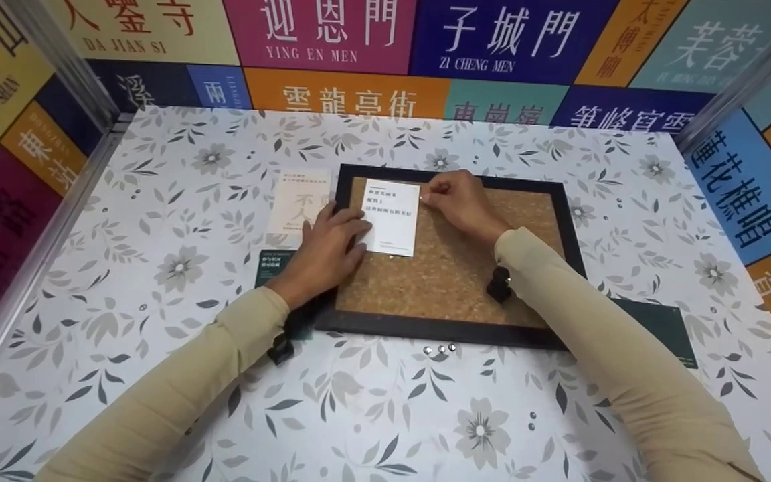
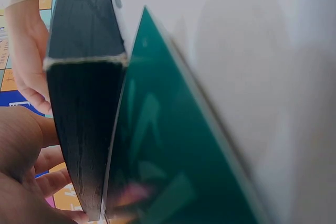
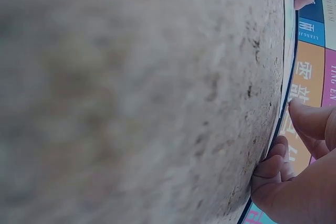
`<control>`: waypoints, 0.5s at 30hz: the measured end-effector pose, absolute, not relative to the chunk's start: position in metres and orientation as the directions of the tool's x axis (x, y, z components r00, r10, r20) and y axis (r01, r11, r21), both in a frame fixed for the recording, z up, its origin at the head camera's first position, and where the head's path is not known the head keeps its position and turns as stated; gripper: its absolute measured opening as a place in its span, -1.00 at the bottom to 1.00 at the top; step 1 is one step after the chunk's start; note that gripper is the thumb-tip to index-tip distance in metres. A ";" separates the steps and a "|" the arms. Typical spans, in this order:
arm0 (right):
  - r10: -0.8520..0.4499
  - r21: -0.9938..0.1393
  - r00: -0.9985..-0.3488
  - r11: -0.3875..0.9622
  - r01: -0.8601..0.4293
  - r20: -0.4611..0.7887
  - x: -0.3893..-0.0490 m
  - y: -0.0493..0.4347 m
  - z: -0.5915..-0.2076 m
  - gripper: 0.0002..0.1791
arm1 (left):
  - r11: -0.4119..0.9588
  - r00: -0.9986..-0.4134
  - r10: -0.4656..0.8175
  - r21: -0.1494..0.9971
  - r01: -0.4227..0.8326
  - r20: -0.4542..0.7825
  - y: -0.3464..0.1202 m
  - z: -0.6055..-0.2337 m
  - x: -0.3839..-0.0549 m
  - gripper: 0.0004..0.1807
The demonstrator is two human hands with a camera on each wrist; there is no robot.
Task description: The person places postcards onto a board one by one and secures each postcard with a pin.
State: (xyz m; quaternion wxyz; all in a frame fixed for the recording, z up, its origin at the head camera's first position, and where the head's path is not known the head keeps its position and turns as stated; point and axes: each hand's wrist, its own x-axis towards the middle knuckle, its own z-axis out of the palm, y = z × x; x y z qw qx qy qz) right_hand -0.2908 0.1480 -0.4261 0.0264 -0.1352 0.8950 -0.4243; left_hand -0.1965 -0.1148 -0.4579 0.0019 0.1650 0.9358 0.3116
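Observation:
A white printed card (image 1: 391, 221) lies on the cork face (image 1: 452, 281) of a black-framed board (image 1: 439, 328). My left hand (image 1: 328, 248) reaches over the board's left side, its fingers extended and fingertips resting on the card's left edge. At the card's upper right corner, my right hand (image 1: 462, 204) pinches a tiny pale thumbtack (image 1: 423, 198) between thumb and fingertips, mostly hidden by them. In the right wrist view, the bent fingers (image 3: 273, 166) lie close to the cork.
Three shiny silver thumbtacks (image 1: 442, 349) lie in front of the board. A beige card (image 1: 297, 201) and a dark green card (image 1: 270, 264) are left of it. Another green card (image 1: 660, 331) lies partly under the right sleeve. Colourful lettered panels (image 1: 332, 33) border the flowered table (image 1: 185, 268).

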 end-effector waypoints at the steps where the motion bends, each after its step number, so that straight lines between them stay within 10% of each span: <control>1: -0.263 -0.767 -0.962 0.603 -0.220 0.070 -0.293 0.147 -0.426 -0.93 | 0.751 -0.945 0.309 0.581 0.313 0.109 -0.115 -0.459 -0.197 -0.55; 15: -0.231 -0.770 -0.972 0.616 -0.168 0.027 -0.307 0.134 -0.424 -0.89 | 0.759 -0.941 0.309 0.560 0.333 0.141 -0.115 -0.460 -0.198 -0.58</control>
